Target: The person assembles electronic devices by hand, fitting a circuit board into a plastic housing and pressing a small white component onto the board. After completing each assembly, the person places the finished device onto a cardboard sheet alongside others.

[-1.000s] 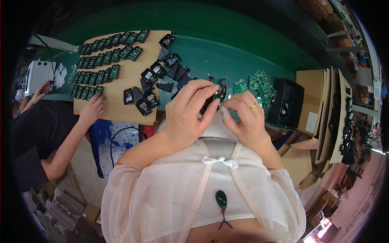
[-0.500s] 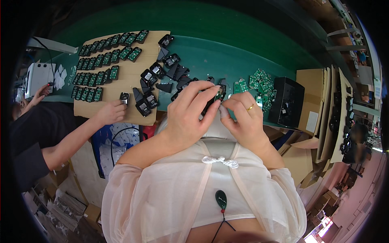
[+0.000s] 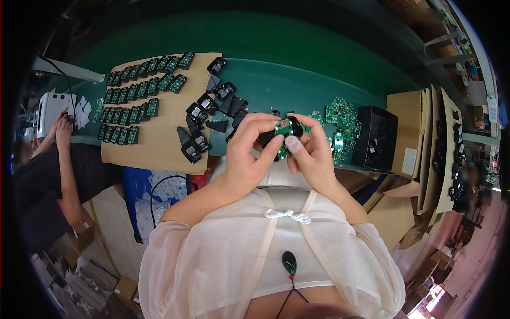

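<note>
In front of my chest, both hands hold one black plastic housing (image 3: 298,127) with a green circuit board (image 3: 284,126) in it. My left hand (image 3: 245,146) grips the left side, its thumb on the board's lower edge. My right hand (image 3: 314,154) wraps the right side, with its thumb pressed against the board's face. Fingers hide much of the housing. Several loose black housings (image 3: 196,111) and dark wedge-shaped pieces (image 3: 217,125) lie to the left of my hands. A heap of green circuit boards (image 3: 341,114) lies to the right.
Rows of board-filled housings (image 3: 127,110) lie on a cardboard sheet (image 3: 172,119). At far left, a co-worker's hands (image 3: 62,130) are beside a white machine (image 3: 49,114). A black bin (image 3: 378,119) and cardboard sheets (image 3: 406,117) stand at right. A blue crate (image 3: 129,199) is below the table edge.
The housing in my hands has turned, showing more of the board, and my right thumb has moved onto it. The co-worker's hand has left the cardboard sheet and drawn back toward the white machine.
</note>
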{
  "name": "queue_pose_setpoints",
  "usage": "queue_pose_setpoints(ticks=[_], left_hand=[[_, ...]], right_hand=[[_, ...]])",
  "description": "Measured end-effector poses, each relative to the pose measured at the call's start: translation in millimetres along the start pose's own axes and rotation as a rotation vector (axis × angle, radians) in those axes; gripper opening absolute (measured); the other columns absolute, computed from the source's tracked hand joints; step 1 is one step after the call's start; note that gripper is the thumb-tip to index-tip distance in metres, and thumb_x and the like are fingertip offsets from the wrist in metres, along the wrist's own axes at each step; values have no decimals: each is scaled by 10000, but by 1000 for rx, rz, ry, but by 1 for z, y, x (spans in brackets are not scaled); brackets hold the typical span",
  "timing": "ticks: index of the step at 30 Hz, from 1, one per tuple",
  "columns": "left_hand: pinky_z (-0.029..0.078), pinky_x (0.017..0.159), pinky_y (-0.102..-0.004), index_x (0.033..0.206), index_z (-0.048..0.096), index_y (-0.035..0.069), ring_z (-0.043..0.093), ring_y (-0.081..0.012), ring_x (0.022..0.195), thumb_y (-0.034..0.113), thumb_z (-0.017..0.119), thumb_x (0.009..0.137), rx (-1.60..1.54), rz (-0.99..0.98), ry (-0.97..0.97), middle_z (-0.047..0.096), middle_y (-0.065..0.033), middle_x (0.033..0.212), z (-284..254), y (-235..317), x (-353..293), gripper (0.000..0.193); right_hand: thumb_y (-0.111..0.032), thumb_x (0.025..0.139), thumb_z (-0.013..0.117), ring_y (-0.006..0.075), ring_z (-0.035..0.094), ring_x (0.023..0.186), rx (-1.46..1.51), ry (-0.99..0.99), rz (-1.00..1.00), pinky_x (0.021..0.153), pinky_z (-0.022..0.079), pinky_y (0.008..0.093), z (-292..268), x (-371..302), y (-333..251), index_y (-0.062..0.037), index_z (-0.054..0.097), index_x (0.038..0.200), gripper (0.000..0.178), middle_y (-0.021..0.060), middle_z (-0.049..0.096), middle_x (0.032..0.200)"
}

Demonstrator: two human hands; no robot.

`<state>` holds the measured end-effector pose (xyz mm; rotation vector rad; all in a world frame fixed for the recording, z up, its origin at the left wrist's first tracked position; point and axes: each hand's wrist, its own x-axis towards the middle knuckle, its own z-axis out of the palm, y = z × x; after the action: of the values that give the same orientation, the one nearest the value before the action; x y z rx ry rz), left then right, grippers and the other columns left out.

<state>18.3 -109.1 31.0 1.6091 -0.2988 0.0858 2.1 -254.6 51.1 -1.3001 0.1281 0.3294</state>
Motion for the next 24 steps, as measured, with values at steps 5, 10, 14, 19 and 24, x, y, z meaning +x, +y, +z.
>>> queue_pose_setpoints(ticks=[5,10,14,19,24], left_hand=[[432,516,-197,947,542,13,549,-128,742,39,586,783,-2,29,18,542,-100,984,2,-10,3,171],[460,567,-206,1018,532,17,547,-147,793,53,580,794,-3,-65,9,536,-100,984,-1,-17,-3,232],[448,734,-228,1177,426,21,512,-140,937,63,572,808,-216,-267,-93,511,-77,1052,-9,-20,-8,399],[418,815,-241,1215,380,22,493,-117,989,73,548,835,-373,-506,-296,508,-51,1078,-27,-23,-16,418],[459,795,-288,1176,401,32,515,-140,982,115,506,869,-448,-762,-273,509,-59,1079,-29,-15,-6,334]], right_hand=[[-100,848,544,46,426,462,12,70,-74,356,303,171,4,8,13,-50,365,1160,363,62,561,809],[-81,833,560,42,426,462,6,75,-41,360,299,172,3,21,17,-52,400,1123,333,23,522,720],[-47,824,555,55,443,485,-39,-2,-36,396,331,180,-8,11,14,-51,408,1111,322,18,496,714],[-5,826,531,68,476,577,4,-7,-202,480,387,184,-13,4,17,-42,403,1056,266,33,492,777],[-17,821,547,74,462,588,-67,-27,-236,474,385,188,-6,1,14,-59,395,978,222,39,503,794]])
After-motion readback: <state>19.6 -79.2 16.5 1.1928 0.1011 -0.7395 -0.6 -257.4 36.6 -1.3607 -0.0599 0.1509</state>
